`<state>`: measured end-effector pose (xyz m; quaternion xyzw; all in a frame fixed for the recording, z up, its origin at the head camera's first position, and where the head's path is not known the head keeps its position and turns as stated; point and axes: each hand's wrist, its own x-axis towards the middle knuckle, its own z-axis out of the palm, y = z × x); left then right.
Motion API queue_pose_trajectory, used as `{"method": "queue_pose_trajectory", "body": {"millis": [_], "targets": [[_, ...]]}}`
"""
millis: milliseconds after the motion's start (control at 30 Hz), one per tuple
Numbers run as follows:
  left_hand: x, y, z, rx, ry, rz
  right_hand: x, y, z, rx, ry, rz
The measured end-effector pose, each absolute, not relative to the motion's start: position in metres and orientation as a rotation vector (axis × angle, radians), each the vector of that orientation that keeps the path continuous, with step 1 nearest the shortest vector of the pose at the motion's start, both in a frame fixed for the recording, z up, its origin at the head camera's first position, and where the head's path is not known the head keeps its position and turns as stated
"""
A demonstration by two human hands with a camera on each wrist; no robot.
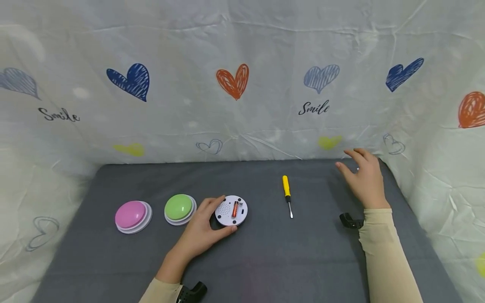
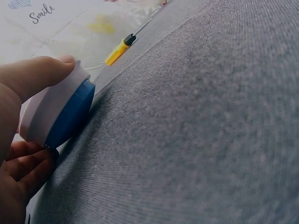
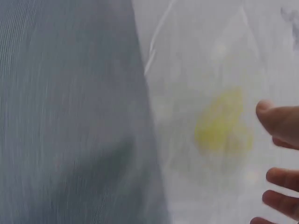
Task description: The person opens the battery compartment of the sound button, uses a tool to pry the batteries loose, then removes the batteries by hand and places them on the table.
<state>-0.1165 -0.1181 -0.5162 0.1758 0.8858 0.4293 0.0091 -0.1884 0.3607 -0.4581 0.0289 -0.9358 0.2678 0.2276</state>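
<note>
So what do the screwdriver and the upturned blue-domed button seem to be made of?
Screwdriver: handle likely smooth plastic, evenly yellow; shaft apparently metal, silvery. Upturned blue-domed button: probably hard plastic, the white casing smooth with crisp perforations, the dome seemingly satiny.

This looks to me like a small, screened-off work corner; whether it belongs to a home, a lab or a workshop, I can't tell. Creased white sheeting [image 1: 273, 50], printed with blue, orange and yellow hearts [image 1: 132, 82] and black "Smile" lettering [image 1: 314, 108], hangs behind and beside a dark-grey, cloth-covered worktop [image 1: 288, 256].
</note>
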Motion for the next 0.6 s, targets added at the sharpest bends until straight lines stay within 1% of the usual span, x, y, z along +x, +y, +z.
{"method": "queue_pose_trajectory", "body": {"millis": [200,433,600], "targets": [[-0.113,-0.114,-0.515,0.539,2.732,1.32,-0.182,0.311,-0.452,0.394,-2.435,0.764],[-0.111,-0.113,-0.514,0.538,2.746,1.297,-0.164,0.239,-0.458,0.7,-2.444,0.854],[-0.11,-0.11,-0.513,0.559,2.791,1.236,-0.153,0.199,-0.469,0.908,-2.427,0.843]]}}
